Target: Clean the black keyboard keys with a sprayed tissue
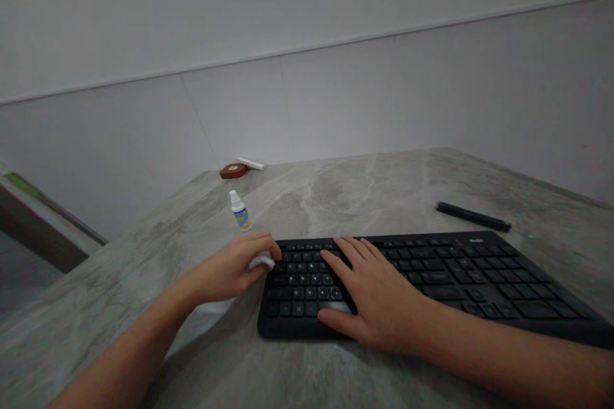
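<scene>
A black keyboard (432, 275) lies on the grey marbled table. At its left end, my left hand (237, 268) is closed around a crumpled white tissue (261, 261), fingertips against the keyboard's upper left edge. Much of the tissue is hidden inside the hand. My right hand (367, 284) rests palm down over the keyboard's middle-left keys, fingers spread, and holds nothing. Just beyond my left hand stands a small white bottle (241, 212) with a blue and yellow label.
A slim black pen-like item (472, 216) lies behind the keyboard on the right. Near the wall are a reddish-brown box-like object (233, 170) and a white strip (251, 163). The marbled table (326, 195) meets a pale wall (345, 102) at the back.
</scene>
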The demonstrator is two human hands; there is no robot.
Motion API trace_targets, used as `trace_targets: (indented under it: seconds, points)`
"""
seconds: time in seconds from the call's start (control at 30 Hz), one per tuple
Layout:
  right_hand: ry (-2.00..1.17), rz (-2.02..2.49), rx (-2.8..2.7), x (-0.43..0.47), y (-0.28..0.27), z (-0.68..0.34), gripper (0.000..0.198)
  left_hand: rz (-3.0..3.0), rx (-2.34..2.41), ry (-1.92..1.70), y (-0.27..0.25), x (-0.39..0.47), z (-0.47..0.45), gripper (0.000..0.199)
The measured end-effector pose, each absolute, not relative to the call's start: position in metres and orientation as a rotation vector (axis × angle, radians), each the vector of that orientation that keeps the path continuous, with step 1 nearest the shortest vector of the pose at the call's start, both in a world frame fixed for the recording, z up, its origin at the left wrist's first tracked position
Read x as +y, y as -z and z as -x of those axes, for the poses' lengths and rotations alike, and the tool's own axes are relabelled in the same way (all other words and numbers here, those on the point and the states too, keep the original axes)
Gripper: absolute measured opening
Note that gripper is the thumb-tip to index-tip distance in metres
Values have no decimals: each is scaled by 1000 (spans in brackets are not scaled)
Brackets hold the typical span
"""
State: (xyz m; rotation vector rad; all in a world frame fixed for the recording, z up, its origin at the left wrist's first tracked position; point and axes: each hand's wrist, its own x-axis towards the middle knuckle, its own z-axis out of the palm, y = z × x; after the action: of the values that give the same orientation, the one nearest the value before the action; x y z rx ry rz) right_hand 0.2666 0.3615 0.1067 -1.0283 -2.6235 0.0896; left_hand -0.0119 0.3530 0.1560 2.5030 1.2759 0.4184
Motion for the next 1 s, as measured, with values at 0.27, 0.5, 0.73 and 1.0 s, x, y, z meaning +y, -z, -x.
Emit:
trace_targets:
  seconds: [0.27,0.5,0.73,1.0]
  points:
    - [-87,1021,-2620,361,-105,-267,81,-2499,1249,-481,-152,352,10,27]
    - [-104,1024,-2616,361,-106,-266,79,-2483,1218,-539,-146,352,2,15]
    - [-92,1029,-2626,360,-105,-267,81,-2463,1270,-527,-145,354,1,15]
    - [-75,1031,-2629,361,-105,-266,80,-2456,1307,-507,-146,353,1,17]
